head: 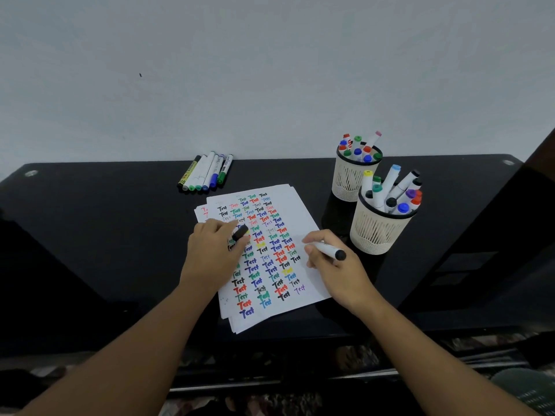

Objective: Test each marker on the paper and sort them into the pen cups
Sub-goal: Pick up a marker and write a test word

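Observation:
A stack of white paper (303,211) covered in coloured "Test" words lies on the black table. My left hand (211,250) rests on the paper's left side and pinches a black marker cap (240,233). My right hand (333,265) grips a white marker with a black end (330,251), its tip down at the paper's right part. Two cream mesh pen cups stand at the right: the near cup (377,232) and the far cup (350,178), both holding several markers. Several loose markers (207,174) lie at the table's back edge.
The black table (105,235) runs to a pale wall behind. A dark panel rises at the right edge (510,235). Below the table's front edge, patterned fabric shows on the floor.

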Tool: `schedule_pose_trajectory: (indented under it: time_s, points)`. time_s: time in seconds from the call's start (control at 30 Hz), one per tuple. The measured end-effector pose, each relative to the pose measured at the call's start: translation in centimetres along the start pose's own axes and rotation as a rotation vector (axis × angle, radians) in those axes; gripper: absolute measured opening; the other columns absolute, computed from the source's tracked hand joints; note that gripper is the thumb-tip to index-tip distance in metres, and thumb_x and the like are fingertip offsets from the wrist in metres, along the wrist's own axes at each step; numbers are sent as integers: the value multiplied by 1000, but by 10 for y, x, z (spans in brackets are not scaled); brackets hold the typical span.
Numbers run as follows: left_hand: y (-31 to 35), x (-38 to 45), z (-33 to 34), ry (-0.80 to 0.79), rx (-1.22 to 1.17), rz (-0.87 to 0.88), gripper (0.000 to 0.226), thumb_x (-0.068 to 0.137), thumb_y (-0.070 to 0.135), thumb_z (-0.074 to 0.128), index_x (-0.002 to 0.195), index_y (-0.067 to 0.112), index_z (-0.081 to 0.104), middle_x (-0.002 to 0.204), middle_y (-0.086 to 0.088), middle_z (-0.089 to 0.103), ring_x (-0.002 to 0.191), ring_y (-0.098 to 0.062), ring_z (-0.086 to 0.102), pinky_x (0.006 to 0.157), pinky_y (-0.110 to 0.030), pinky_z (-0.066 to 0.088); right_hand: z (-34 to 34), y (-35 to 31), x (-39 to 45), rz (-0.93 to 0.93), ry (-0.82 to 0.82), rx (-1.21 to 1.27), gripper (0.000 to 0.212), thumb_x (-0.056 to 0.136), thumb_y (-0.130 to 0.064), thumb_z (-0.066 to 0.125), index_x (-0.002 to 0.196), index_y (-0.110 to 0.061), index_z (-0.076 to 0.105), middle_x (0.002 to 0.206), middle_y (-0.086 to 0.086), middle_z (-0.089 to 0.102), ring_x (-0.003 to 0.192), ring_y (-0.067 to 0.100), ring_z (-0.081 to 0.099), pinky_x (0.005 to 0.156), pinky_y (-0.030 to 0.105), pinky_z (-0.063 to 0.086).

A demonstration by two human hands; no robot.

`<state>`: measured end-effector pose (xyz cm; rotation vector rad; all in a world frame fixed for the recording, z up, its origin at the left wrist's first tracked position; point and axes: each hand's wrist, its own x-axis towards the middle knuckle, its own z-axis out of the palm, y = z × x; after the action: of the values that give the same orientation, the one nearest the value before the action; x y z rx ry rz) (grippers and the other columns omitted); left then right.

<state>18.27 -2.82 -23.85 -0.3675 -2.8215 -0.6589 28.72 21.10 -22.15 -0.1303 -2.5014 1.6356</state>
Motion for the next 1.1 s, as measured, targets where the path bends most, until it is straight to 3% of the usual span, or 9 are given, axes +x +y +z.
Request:
schedule_pose_trajectory:
  time_s: [0.17, 0.27, 0.4, 0.5, 0.57, 0.67, 0.73, 0.8, 1.1]
  points:
    - [-3, 1, 4, 44, 19, 25, 35, 101, 43, 55, 128, 22, 66, 108, 3, 56, 97, -12, 36, 89, -36, 41, -3, -1, 8, 44, -108, -103, 42, 107, -12, 50, 127, -49, 53, 108, -21, 67, 79, 6, 61, 71, 21, 46]
    - [-2, -1, 2, 63, -29, 71, 31, 101, 36, 57, 127, 21, 66, 103, 4, 59, 94, -12, 41, 84, -35, 41, -8, -6, 14, 82, -209, -91, 58, 104, -5, 48, 145, -46, 44, 121, -24, 62, 107, 4, 61, 86, 17, 46]
    - [1, -4, -2, 56, -99, 86, 31, 103, 28, 56, 132, 19, 63, 113, 0, 66, 106, -19, 54, 90, -36, 44, -10, -19, 19, 72, -195, 59, 44, 107, -17, 44, 141, -43, 52, 129, -14, 62, 123, -3, 54, 98, 16, 36]
    - [3, -6, -4, 52, -115, 60, 34, 104, 28, 55, 136, 18, 60, 120, -3, 66, 110, -19, 55, 93, -36, 45, -5, -28, 29, 13, -66, 29, 25, 109, -30, 49, 126, -44, 60, 123, -11, 65, 102, 4, 69, 89, 26, 52]
    - [3, -6, -5, 46, -125, 60, 35, 104, 27, 55, 137, 18, 60, 121, -4, 66, 112, -20, 55, 95, -37, 45, -3, -32, 36, -4, -90, 5, 32, 109, -26, 51, 134, -46, 52, 126, -7, 65, 85, 7, 72, 85, 32, 60]
    - [2, -6, -3, 38, -120, 80, 35, 105, 28, 53, 138, 20, 59, 122, -2, 66, 113, -19, 54, 94, -33, 42, -2, -32, 44, -6, -201, -193, 47, 106, -30, 58, 145, -42, 35, 132, -6, 64, 88, 9, 71, 87, 29, 57]
    - [0, -6, -2, 39, -121, 101, 35, 105, 29, 53, 138, 20, 59, 122, -2, 66, 111, -18, 54, 92, -31, 41, -1, -31, 49, -38, -213, -404, 35, 104, -35, 62, 136, -34, 50, 133, -7, 67, 101, 7, 67, 92, 34, 57]
    - [0, -5, -1, 43, -119, 122, 34, 105, 28, 53, 137, 20, 60, 122, -1, 67, 111, -18, 55, 91, -31, 41, 1, -28, 53, -100, -208, -550, 27, 103, -38, 62, 130, -36, 60, 122, -9, 70, 99, 9, 65, 87, 41, 59]
    - [0, -7, -2, 35, -102, 180, 34, 104, 29, 55, 136, 20, 62, 119, 1, 68, 109, -18, 55, 92, -34, 44, 10, -26, 63, -194, -205, -687, 31, 105, -37, 57, 136, -42, 57, 115, -7, 67, 95, 12, 61, 82, 41, 58]
